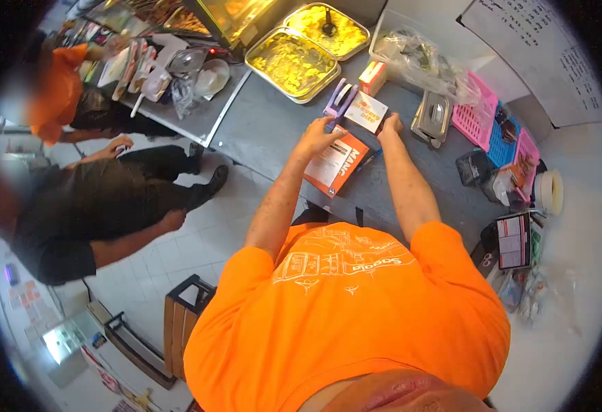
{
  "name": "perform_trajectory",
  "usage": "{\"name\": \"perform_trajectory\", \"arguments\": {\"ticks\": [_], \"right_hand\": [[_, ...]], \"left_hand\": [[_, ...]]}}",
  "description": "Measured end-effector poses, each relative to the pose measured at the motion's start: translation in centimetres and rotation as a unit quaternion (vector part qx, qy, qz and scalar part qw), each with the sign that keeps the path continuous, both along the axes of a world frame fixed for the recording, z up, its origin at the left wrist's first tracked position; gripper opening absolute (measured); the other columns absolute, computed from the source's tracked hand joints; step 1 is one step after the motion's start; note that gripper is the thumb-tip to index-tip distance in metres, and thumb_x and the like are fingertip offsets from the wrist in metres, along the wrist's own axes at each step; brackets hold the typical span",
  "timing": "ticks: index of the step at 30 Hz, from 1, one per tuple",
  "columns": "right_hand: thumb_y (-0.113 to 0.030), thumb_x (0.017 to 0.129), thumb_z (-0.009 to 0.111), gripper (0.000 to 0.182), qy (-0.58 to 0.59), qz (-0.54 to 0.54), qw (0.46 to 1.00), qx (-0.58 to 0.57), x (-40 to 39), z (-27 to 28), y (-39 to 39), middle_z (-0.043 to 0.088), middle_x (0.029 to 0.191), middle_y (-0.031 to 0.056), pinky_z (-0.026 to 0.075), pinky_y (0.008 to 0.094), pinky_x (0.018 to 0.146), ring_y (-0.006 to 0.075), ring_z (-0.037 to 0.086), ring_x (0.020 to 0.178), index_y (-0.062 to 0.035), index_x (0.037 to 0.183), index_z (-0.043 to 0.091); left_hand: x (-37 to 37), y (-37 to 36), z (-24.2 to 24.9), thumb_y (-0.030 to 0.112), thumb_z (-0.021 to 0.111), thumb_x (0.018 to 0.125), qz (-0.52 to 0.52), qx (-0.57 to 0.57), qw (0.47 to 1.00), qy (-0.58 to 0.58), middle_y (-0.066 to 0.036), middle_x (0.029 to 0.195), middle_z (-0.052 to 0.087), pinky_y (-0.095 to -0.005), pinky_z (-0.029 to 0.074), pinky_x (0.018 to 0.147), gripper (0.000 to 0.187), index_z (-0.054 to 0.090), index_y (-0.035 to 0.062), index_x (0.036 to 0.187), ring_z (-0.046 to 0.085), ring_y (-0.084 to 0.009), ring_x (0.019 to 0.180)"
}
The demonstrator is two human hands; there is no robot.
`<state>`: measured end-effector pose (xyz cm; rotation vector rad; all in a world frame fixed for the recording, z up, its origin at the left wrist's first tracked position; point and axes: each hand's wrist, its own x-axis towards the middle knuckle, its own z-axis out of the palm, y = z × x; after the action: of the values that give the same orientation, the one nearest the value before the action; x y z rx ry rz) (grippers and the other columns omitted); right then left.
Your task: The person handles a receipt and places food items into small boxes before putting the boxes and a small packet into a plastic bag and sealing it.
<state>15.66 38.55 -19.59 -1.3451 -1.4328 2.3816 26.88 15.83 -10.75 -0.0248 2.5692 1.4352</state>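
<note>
My left hand is at the upper left corner of an orange and white box marked "MANG", thumb and fingers apart. Just beyond its fingertips lies a purple, looped-handled object. My right hand has its fingers curled at the right corner of a smaller white and orange box with orange lettering; its fingertips are partly hidden. Behind that, another orange and white box stands on the grey table.
Two metal trays of yellow food sit at the back, a black-handled utensil in one. To the right are a lidded steel container, a clear bin with plastic bags and pink and blue baskets. Two people stand at left.
</note>
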Motion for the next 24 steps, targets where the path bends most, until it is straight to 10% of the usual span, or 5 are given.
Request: {"name": "perform_trajectory", "arguments": {"ticks": [6,9,12,19,24], "right_hand": [[-0.064,0.071,0.072,0.104,-0.016,0.225,0.845,0.485,-1.3,6.1,-1.1,0.047,0.138,0.0255,0.035,0.0439,0.109,0.0365,0.045,0.13,0.0021,0.142,0.036],[-0.063,0.056,0.083,0.131,0.006,0.296,0.78,0.551,-5.1,6.4,-1.7,0.036,0.148,0.0236,0.032,0.0482,0.111,0.0383,0.038,0.136,-0.0016,0.15,0.017],[-0.057,0.049,0.089,0.143,-0.033,0.281,0.867,0.41,-9.3,5.9,-3.0,0.028,0.152,0.0243,0.029,0.0454,0.113,0.0353,0.032,0.139,-0.0033,0.152,0.006],[-0.013,0.067,0.076,0.075,0.071,0.183,0.958,0.208,-11.4,3.4,-2.3,0.063,0.109,0.0209,0.054,0.0434,0.086,0.0352,0.065,0.099,0.0008,0.132,0.042],[-0.02,0.079,0.071,0.068,0.165,0.357,0.582,0.712,-0.1,8.8,-3.1,0.046,0.141,0.0123,0.036,0.0553,0.104,0.0366,0.043,0.129,-0.0184,0.14,0.041]], "left_hand": [[0.4,-3.9,-0.6,0.05,0.073,0.08,-0.036,0.117,0.986,-0.113,-0.026,0.134,0.051,-0.0417,0.04,0.104,0.076,0.051,-0.0033,0.13,0.05,-0.0317,0.126],[3.9,-5.1,-1.2,0.047,0.072,0.083,-0.064,0.13,0.967,-0.209,-0.026,0.142,0.043,-0.0381,0.035,0.11,0.087,0.035,-0.0046,0.143,0.044,-0.0298,0.132],[6.0,-5.2,-1.8,0.04,0.072,0.085,-0.142,0.256,0.92,-0.261,-0.023,0.15,0.035,-0.0349,0.029,0.113,0.095,0.017,-0.0016,0.151,0.038,-0.0275,0.137],[8.2,-3.9,-2.4,0.028,0.066,0.092,-0.08,0.337,0.901,-0.263,-0.017,0.151,0.035,-0.0329,0.029,0.113,0.086,0.011,0.0007,0.153,0.036,-0.0229,0.138],[6.8,-4.5,2.6,0.056,0.032,0.101,-0.074,0.393,0.862,-0.311,-0.013,0.153,0.034,-0.0439,0.018,0.117,0.073,0.02,0.0062,0.153,0.027,-0.0241,0.142]]}}
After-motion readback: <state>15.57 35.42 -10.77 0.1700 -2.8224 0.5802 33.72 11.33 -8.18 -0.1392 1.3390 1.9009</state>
